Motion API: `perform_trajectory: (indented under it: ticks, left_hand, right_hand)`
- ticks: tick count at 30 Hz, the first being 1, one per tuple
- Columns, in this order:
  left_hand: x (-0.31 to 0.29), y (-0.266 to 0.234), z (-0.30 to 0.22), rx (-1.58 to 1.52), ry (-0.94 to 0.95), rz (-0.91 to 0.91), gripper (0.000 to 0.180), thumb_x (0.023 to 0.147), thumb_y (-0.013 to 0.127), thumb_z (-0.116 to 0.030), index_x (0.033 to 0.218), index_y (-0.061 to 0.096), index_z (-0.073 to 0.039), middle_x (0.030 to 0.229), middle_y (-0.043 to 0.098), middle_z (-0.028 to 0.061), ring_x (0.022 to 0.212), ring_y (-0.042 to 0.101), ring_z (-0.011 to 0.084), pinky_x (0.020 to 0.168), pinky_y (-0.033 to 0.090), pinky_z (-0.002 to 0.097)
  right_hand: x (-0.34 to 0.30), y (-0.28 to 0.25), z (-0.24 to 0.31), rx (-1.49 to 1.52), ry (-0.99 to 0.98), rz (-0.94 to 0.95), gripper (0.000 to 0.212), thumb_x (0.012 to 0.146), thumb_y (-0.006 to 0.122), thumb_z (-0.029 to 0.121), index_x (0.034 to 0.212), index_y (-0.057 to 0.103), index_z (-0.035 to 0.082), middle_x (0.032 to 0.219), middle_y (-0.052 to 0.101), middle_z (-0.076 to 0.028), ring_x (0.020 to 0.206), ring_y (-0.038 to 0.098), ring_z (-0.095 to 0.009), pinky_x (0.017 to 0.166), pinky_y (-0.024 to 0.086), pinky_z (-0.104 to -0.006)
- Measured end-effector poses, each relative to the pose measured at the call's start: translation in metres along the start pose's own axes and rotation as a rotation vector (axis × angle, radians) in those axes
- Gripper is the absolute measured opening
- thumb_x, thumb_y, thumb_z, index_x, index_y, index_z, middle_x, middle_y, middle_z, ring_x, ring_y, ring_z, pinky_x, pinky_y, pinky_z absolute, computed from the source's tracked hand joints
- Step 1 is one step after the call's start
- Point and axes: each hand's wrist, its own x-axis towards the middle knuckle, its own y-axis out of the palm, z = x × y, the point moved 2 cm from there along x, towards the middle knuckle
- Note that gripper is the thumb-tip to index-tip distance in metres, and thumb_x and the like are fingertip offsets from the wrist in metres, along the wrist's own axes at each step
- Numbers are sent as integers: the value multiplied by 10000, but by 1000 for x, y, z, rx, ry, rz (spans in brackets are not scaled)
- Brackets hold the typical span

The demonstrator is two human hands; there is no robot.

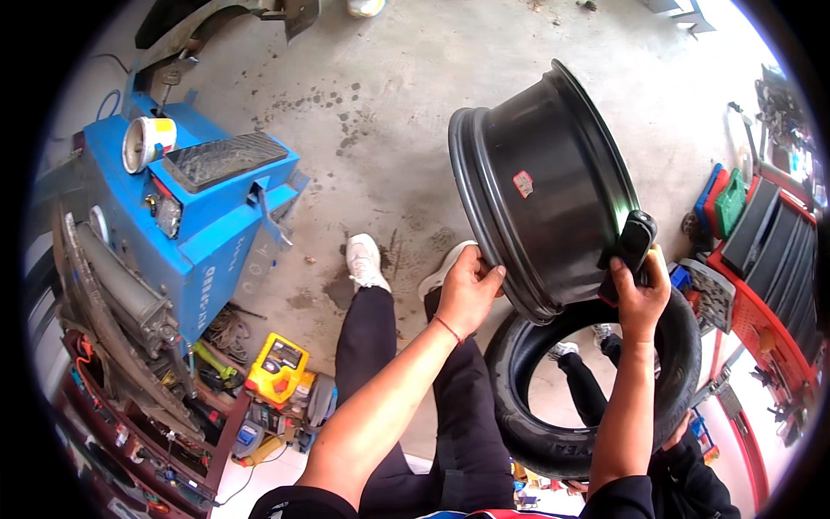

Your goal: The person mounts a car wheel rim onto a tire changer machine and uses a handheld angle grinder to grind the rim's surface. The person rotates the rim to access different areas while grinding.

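A black wheel rim [562,186] with a small red-and-white sticker on its barrel is tilted up in front of me. My left hand [469,292] grips the rim's near left edge, thumb on the lip. At the opposite lip, my right hand [641,298] is closed around a black handheld tool [638,235], its exact kind unclear. A bright greenish-white glow shows on the rim beside the tool's head. Below the rim, a black tyre [510,372] stands behind my right forearm, and another person's hand [679,430] is at its outer edge.
To the left stands a blue machine [207,259] with a white tub [149,143] on top. A yellow case [277,370] and assorted tools lie near my left leg. At the right is a red tool rack [769,303]. The concrete floor [380,95] has dark wet spots.
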Motion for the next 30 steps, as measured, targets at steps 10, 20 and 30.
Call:
perform_trajectory:
  ticks: [10, 20, 30]
  left_hand:
    - [-1, 9, 3, 251, 95, -50, 185, 947, 705, -74, 955, 532, -10, 699, 620, 67, 621, 595, 137, 604, 475, 320]
    - [-13, 7, -65, 952, 489, -344, 420, 905, 762, -166, 1265, 610, -13, 1142, 647, 168, 1005, 670, 262, 845, 550, 389]
    - [57, 28, -71, 1106, 750, -190, 505, 852, 760, -241, 1316, 679, -58, 1511, 496, 240, 1467, 377, 435, 1234, 265, 530]
  right_hand:
    - [-24, -6, -27, 45, -36, -136, 216, 803, 780, 74, 964, 671, -18, 913, 614, -98, 832, 594, -231, 803, 479, -322]
    - [-32, 5, -21, -57, -101, -167, 244, 752, 794, 67, 962, 688, 2, 928, 651, -125, 829, 639, -286, 805, 503, -344]
    - [-27, 4, -19, -83, -133, -154, 249, 721, 810, 67, 927, 684, 5, 890, 649, -131, 802, 636, -289, 775, 505, -345]
